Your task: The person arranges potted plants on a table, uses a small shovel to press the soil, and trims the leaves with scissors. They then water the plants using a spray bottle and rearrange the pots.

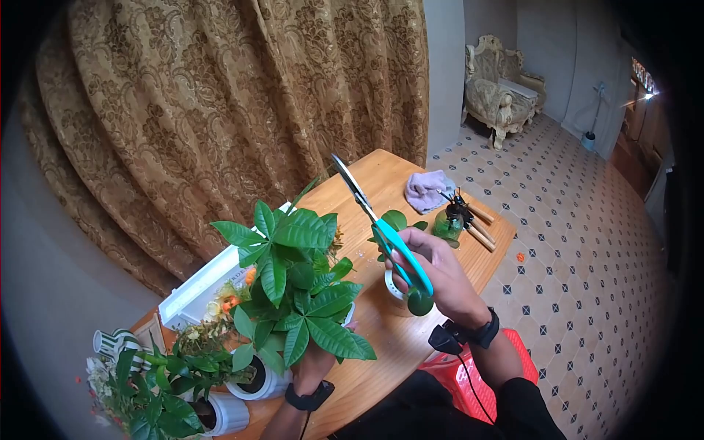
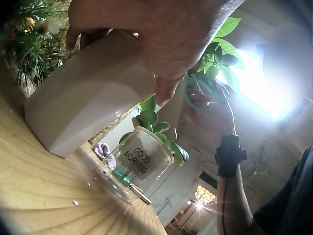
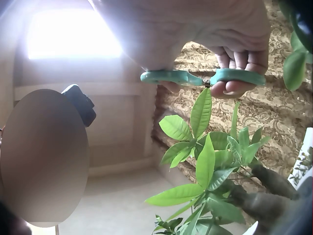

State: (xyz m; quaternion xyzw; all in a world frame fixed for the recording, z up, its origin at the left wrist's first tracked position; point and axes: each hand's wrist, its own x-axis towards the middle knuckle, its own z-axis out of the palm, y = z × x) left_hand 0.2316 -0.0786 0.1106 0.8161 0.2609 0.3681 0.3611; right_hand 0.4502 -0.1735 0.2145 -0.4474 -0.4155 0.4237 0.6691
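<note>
Teal-handled scissors (image 1: 403, 253) are in my right hand (image 1: 447, 282), fingers and thumb at the handles, blades pointing up and away over the table. The right wrist view shows the handles (image 3: 237, 76) spread apart in the hand (image 3: 195, 24). Left of them stands a leafy green plant (image 1: 301, 286); its leaves cover much of my left hand (image 1: 315, 363). In the left wrist view that hand (image 2: 171, 39) grips a pale faceted pot (image 2: 88, 98) at its upper end, and the pot is tilted in the picture.
A clear "GOOD MORNING" cup (image 2: 142, 159) with round-leaved stems stands beside the pot. Farther back are a lilac cloth (image 1: 427, 191), a green glass jar (image 1: 446, 226) and wooden-handled tools (image 1: 480, 236). Left are potted plants (image 1: 158, 378) and a white box (image 1: 209, 290); a red stool (image 1: 517, 359) is at right.
</note>
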